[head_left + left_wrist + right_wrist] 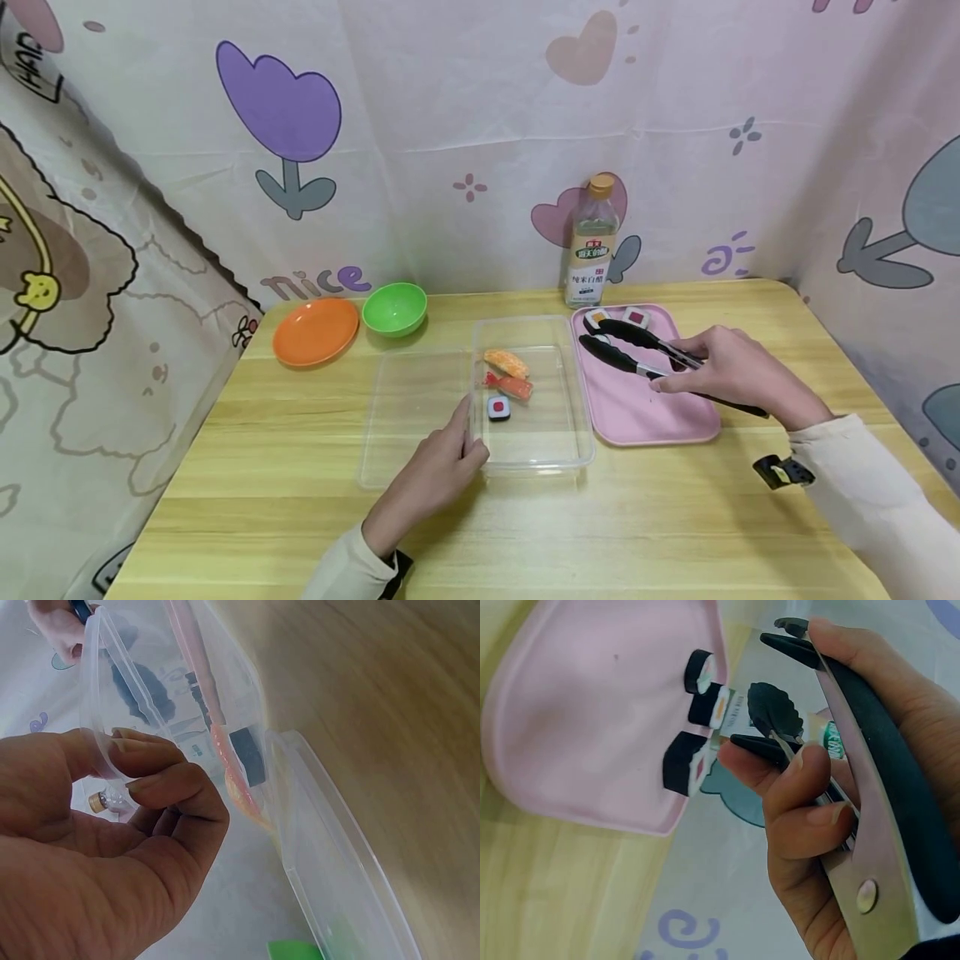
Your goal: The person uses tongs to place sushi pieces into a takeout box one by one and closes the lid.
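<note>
Nearest to me, low in the middle of the head view, the left hand (442,467) rests at the near left corner of the clear plastic box (581,417); the left wrist view shows its thumb and forefinger pinched on the box's thin rim. To the left of the box lies its clear lid (412,417), flat on the wooden table (300,517) and touching the box's side.

Inside the box sit three toy sushi pieces: a small black-wrapped roll with a red centre (498,408) nearest, a red and white shrimp piece (512,386) just behind it, and an orange salmon piece (506,362) beyond that, all close together in the box's left half.

Right of centre, the right hand (731,367) grips black-tipped tongs (637,348), fingers curled round the metal arms, the two tips slightly apart and holding nothing. The tongs hang over the pink tray (645,417), which lies just beside the box. At the tray's far end lie more black-wrapped rolls (617,317), close to the tong tips.

Farther back, a vinegar bottle (592,242) stands by the curtain; at upper left of the table sit a green bowl (394,308) and an orange plate (315,331), side by side.
</note>
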A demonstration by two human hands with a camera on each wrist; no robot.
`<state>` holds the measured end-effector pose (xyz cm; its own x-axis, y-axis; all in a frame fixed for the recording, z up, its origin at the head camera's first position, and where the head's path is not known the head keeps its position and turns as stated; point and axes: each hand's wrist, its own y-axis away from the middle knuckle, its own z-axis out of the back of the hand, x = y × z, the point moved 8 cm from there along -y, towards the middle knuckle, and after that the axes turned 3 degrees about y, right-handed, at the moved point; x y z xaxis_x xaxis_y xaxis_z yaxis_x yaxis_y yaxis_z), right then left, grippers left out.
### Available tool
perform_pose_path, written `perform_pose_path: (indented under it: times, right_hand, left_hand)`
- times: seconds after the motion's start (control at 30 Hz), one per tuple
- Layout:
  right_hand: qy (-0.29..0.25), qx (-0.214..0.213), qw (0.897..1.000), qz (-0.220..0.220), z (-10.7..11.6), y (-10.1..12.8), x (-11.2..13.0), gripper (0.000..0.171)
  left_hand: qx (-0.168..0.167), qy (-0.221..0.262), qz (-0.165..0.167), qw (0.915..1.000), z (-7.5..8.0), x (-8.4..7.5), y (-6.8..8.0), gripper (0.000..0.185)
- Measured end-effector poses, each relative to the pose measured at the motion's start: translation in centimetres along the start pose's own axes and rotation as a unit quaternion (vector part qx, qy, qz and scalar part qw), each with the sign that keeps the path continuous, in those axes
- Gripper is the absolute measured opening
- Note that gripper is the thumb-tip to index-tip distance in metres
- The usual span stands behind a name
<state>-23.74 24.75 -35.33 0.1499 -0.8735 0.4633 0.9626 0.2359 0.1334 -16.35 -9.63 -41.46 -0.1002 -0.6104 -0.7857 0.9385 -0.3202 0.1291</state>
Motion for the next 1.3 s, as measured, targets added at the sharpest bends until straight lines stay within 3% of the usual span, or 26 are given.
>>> perform_pose_path:
  times: [1.3]
  right_hand:
    - [0.009,-0.024,0.999,-0.026,-3.0,-1.0,-2.9,0.09]
  left_hand:
    - [0.004,0.01,0.008,0.9999,-0.1,0.2,0.0,0.075]
